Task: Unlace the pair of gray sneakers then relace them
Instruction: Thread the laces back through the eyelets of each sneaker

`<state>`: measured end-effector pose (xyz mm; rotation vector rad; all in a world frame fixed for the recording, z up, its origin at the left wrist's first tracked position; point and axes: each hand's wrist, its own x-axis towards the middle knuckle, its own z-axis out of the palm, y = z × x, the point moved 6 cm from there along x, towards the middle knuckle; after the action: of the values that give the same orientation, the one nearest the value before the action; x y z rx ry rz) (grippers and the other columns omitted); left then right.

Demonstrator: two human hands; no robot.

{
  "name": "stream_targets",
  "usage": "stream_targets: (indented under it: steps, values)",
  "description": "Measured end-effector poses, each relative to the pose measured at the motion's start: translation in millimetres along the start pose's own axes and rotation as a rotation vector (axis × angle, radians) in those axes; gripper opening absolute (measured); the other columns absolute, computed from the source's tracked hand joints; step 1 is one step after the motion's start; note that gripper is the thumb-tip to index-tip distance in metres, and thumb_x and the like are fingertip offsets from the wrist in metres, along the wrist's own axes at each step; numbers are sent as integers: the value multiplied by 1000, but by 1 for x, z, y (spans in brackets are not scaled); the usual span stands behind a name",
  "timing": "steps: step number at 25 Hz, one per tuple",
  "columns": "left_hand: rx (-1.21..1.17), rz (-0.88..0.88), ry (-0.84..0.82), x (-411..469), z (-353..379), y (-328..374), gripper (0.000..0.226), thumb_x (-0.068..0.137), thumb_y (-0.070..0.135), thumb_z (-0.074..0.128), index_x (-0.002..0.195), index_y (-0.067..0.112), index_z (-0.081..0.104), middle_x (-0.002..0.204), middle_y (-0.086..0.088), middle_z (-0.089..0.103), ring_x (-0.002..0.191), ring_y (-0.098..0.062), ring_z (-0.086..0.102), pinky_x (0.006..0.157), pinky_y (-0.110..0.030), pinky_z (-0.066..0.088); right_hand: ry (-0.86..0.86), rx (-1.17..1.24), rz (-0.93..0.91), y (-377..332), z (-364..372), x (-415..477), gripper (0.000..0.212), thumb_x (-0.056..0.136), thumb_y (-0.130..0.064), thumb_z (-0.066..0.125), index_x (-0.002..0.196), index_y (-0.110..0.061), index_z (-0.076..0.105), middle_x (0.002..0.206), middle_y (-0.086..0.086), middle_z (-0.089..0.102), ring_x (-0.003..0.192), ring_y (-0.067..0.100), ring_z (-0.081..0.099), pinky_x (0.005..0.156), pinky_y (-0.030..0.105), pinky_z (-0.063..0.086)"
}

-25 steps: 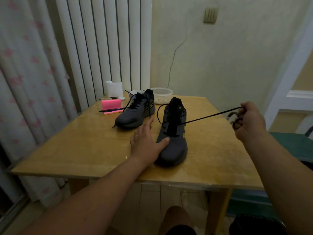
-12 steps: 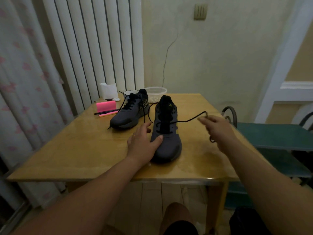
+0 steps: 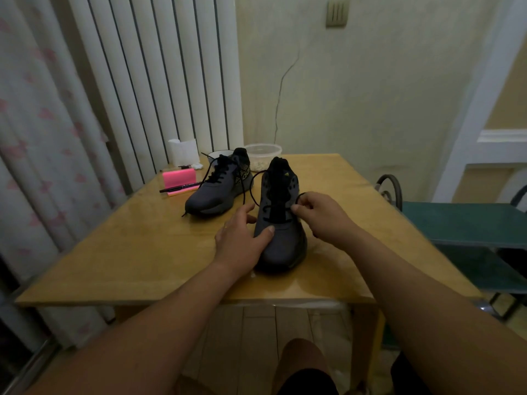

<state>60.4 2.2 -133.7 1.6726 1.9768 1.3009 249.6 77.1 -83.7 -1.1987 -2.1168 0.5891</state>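
Two gray sneakers stand on the wooden table (image 3: 142,252). The nearer sneaker (image 3: 282,240) points its toe at me and is laced only at its lowest eyelets. My left hand (image 3: 242,238) rests against its left side, thumb over the toe. My right hand (image 3: 322,215) is at its right eyelets and pinches the black lace (image 3: 255,192), which loops off to the left of the shoe. The second sneaker (image 3: 219,186) sits behind and left, fully laced, its lace ends loose.
Behind the shoes stand a clear plastic tub (image 3: 263,156), a bowl (image 3: 218,153) and a white paper holder (image 3: 182,151). A pink block (image 3: 178,178) and a black pen (image 3: 179,188) lie at back left. A green chair (image 3: 462,223) is on the right, curtains on the left.
My right hand, which held the lace stretched far out to the right, has come back in to the sneaker's right eyelets, and the lace has gone slack. My left hand stayed on the shoe.
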Motion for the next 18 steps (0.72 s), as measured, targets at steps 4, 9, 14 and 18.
stream_targets:
  steps: [4,9,14,18]
  values:
    - [17,0,8,1,0,-1,71,91,57,68,152,35,39,126,13,61,127,-16,53,112,-52,36,-119,-16,33,1,-3,-10,37,109,-28,51,92,5,56,72,9,51,56,17,45,54,31,33]
    - [22,-2,-7,1,1,-3,71,93,57,67,153,34,37,130,12,58,129,-17,51,111,-48,34,-63,50,92,17,-33,-9,35,109,-34,51,102,-1,61,79,11,52,65,23,45,56,35,34]
    - [12,6,-14,0,0,0,70,94,56,66,153,33,37,131,12,57,129,-16,50,111,-47,32,-100,13,112,27,-34,-11,31,108,-37,51,104,-9,64,82,15,58,70,24,50,63,38,39]
    - [-18,3,-21,-2,-2,1,70,94,57,67,153,32,38,129,12,57,128,-17,52,112,-49,36,-87,65,114,26,-33,-11,31,108,-34,53,103,-7,65,84,12,60,72,23,51,66,38,40]
